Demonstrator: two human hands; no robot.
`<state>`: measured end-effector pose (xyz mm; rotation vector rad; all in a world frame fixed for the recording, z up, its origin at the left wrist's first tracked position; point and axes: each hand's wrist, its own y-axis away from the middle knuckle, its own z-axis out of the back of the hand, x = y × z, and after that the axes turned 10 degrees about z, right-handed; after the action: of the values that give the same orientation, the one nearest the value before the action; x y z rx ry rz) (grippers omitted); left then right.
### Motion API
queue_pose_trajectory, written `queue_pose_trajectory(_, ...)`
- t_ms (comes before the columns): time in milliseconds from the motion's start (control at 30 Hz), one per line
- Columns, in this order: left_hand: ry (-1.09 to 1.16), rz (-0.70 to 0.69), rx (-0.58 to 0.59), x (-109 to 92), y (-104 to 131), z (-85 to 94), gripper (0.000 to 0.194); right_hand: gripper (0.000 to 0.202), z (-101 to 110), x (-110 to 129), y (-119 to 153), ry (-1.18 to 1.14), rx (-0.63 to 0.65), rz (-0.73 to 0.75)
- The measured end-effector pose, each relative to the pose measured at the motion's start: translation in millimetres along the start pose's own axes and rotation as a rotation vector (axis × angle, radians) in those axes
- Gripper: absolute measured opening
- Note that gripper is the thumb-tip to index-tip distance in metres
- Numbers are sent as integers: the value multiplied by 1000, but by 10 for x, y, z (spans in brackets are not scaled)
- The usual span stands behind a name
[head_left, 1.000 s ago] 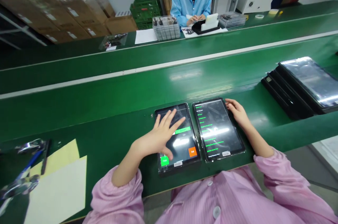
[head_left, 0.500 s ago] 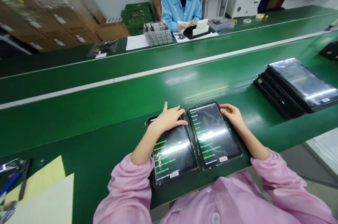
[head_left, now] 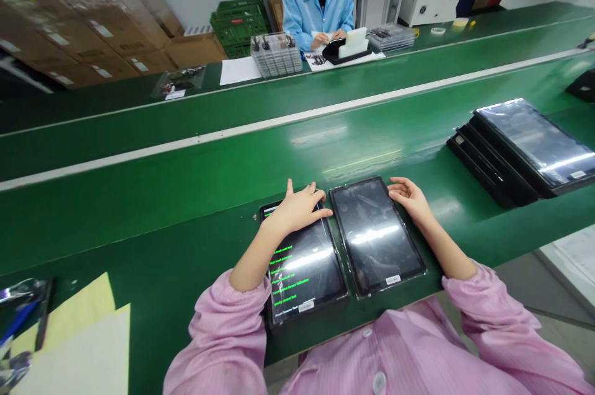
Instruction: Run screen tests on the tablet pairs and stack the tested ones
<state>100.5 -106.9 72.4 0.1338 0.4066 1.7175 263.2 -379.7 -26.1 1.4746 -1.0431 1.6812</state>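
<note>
Two dark tablets with film over their screens lie side by side on the green bench. Across the upper part of the left tablet (head_left: pixel 311 265) rests my left hand (head_left: pixel 300 208), fingers spread, fingertips near its upper right edge. Green text lines show on that screen below my wrist. The right tablet (head_left: pixel 379 237) has a dark screen with a small white label at its lower edge. My right hand (head_left: pixel 409 198) is closed at this tablet's upper right edge, thumb against the rim and fingers bent beside it. Its fingertips are partly hidden.
A stack of tablets in black cases (head_left: pixel 525 147) lies to the right. Yellowish sheets (head_left: pixel 88 333) and pens are at the lower left. Beyond a white rail (head_left: pixel 260 123), a person in blue (head_left: pixel 317 7) works beside stacked clear trays (head_left: pixel 276 57).
The right tablet's screen has gone from showing green text to dark. Both hands have stayed almost in place. The view has shifted slightly.
</note>
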Motion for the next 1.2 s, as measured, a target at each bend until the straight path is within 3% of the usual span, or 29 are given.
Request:
queue_pose_trajectory(400, -121, 13, -62, -107, -46, -2, 47, 52, 10, -62, -5, -6, 14, 15)
queue_pose_trajectory(700, -110, 23, -91, -138, -82, 15, 56, 51, 23, -35, 0, 6, 16, 17)
queue_pose_trajectory(967, -43, 38, -41, -135, -37, 31, 55, 51, 23, 25, -24, 56, 22, 23)
queue_pose_trajectory(1100, 13, 48, 26, -128, 18, 24, 56, 38, 133, 114, 42, 229, 154, 2)
queue_pose_trajectory(1200, 16, 62, 43, -139, 60, 44, 56, 40, 169, 187, 164, 266, 227, -52)
